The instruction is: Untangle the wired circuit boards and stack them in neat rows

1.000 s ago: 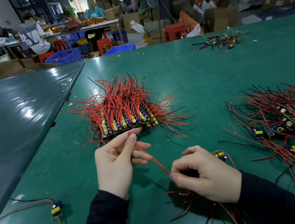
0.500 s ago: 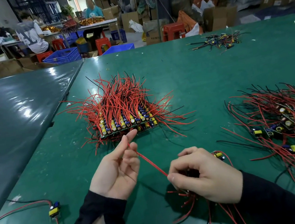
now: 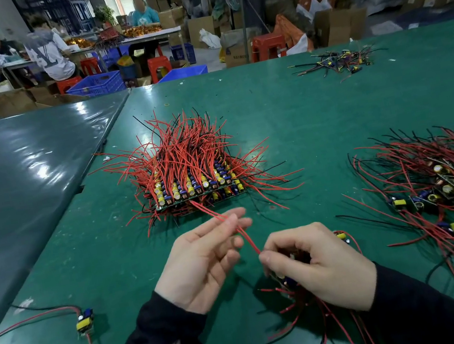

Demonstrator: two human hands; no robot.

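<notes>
Wires [image 3: 247,237] run from right hand [image 3: 320,267] through left hand [image 3: 201,260].

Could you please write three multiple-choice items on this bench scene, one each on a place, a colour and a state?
1. Where does the neat stack of boards lie?
A. beyond the hands
B. right of the tangled pile
C. at the left edge

2. The table cover is:
A. grey
B. green
C. red

3. The right hand is:
A. flat and open
B. curled round a wired board
C. out of view

Answers: 1 A, the stack sits farther up the table; 2 B, a green sheet; 3 B, its fingers close on boards while the left hand fingers a red wire.
</notes>
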